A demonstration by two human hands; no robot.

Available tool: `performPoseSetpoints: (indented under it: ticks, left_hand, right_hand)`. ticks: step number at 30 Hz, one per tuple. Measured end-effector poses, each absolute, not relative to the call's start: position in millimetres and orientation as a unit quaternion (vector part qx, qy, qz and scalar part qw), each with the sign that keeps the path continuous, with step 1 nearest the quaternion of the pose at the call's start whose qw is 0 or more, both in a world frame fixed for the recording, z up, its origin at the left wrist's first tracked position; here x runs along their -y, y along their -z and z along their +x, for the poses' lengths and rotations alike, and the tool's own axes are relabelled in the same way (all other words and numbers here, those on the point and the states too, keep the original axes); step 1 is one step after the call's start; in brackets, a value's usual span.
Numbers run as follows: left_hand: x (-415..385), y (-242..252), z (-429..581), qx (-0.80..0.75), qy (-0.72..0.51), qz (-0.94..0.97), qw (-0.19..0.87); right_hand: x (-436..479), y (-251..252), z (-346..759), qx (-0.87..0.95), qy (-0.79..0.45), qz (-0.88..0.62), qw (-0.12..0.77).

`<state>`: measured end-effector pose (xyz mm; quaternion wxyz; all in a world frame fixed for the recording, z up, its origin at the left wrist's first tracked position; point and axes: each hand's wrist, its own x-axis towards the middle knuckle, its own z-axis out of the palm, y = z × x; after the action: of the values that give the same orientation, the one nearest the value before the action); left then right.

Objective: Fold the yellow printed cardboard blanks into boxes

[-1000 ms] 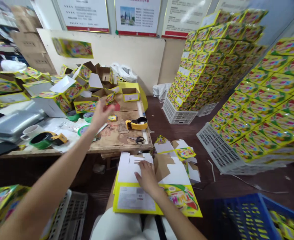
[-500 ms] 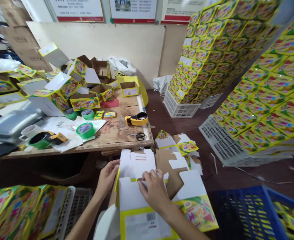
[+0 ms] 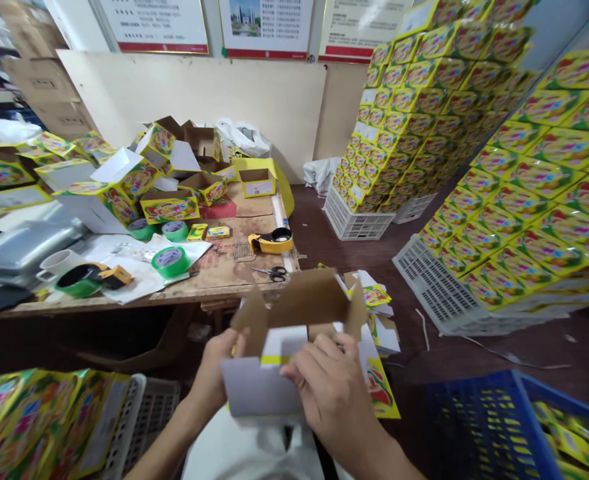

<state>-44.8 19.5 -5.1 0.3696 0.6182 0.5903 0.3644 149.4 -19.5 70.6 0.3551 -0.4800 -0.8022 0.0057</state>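
Observation:
Between my hands is a cardboard carton, squared open, its brown inside and raised flaps showing and a white panel facing me. My left hand is closed on the carton's left side, fingers at the base of a flap. Across the near right edge my right hand grips the carton with bent fingers. The carton is slightly blurred, and its underside is hidden. Just right of it lies a flat printed carton, partly covered. More flattened cartons lie behind it.
The workbench ahead bears scissors, a yellow tape dispenser, green tape and several open cartons. A blue crate stands right, a white crate left. Tall carton stacks rise at right.
The carton has gone from flattened to squared open, with its brown inside turned up. Both hands have shifted their hold, and my left hand now grips its side.

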Motion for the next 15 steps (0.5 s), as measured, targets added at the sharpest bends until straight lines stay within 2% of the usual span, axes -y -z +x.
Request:
performPoseSetpoints:
  ticks: [4, 7, 9, 12, 15]
  left_hand:
    - [-10, 14, -44, -0.620, -0.450, 0.557, 0.323]
    - [-2, 32, -33, -0.547, -0.440, 0.642, 0.308]
    - [-1, 40, -28, -0.515, -0.398, 0.706, 0.279]
    - [-3, 43, -29, -0.513, -0.362, 0.740, 0.240]
    - [-3, 47, -36, -0.511, -0.331, 0.765, 0.211]
  right_hand:
    - [6, -23, 148, 0.798, 0.007, -0.570, 0.196]
    - [0, 0, 141, 0.802, -0.011, -0.585, 0.118]
    - [-1, 1, 140, 0.803, -0.024, -0.581, 0.135]
    - [-1, -9, 156, 0.784, -0.026, -0.572, 0.238]
    - [1, -17, 185, 0.749, 0.058, -0.571, 0.330]
